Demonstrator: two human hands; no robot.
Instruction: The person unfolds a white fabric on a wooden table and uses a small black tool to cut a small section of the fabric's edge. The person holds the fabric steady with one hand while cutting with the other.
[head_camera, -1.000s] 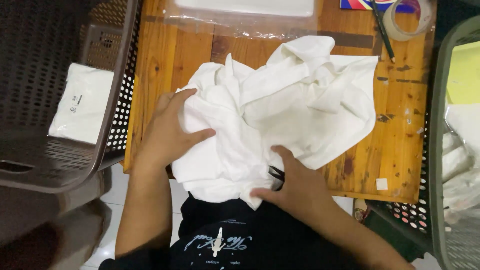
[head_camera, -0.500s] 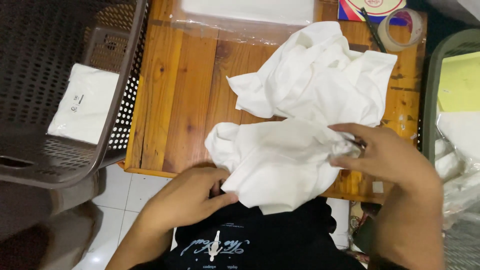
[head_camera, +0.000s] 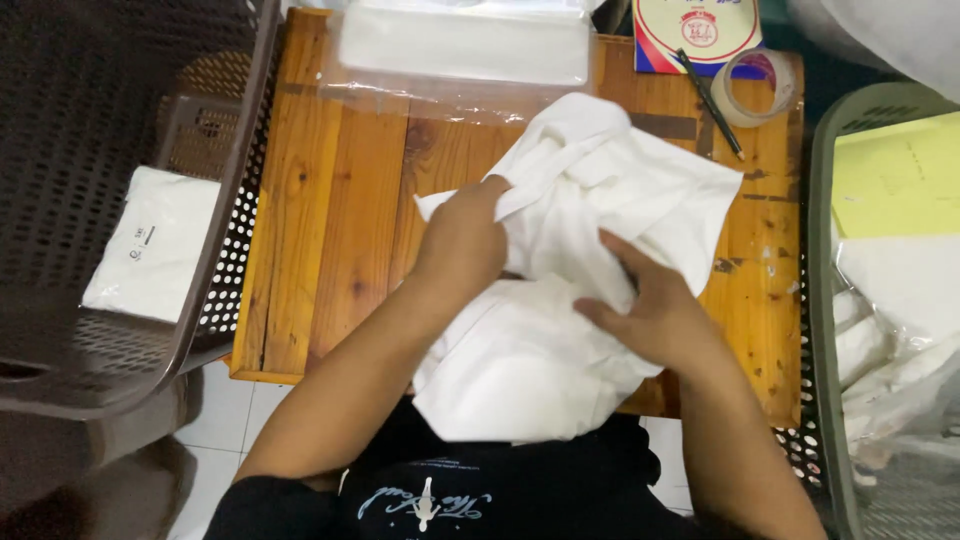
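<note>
A crumpled white garment (head_camera: 590, 200) lies on the small wooden table (head_camera: 330, 200), with its lower part hanging over the near edge toward my lap. My left hand (head_camera: 462, 245) grips a fold of the cloth near the garment's left side. My right hand (head_camera: 650, 305) presses on the cloth at the middle, fingers curled into the fabric. Both hands sit close together on the garment.
A clear plastic bag with a folded white item (head_camera: 465, 45) lies at the table's far edge. A tape roll (head_camera: 760, 85), a pen (head_camera: 708, 100) and a printed box (head_camera: 695, 30) sit at the far right. A brown basket (head_camera: 120, 200) holding a white packet stands left; a green basket (head_camera: 890, 300) stands right.
My left hand has risen from below the table edge onto the cloth. My right hand has moved left from the garment's right edge to its middle. The garment has bunched up differently.
</note>
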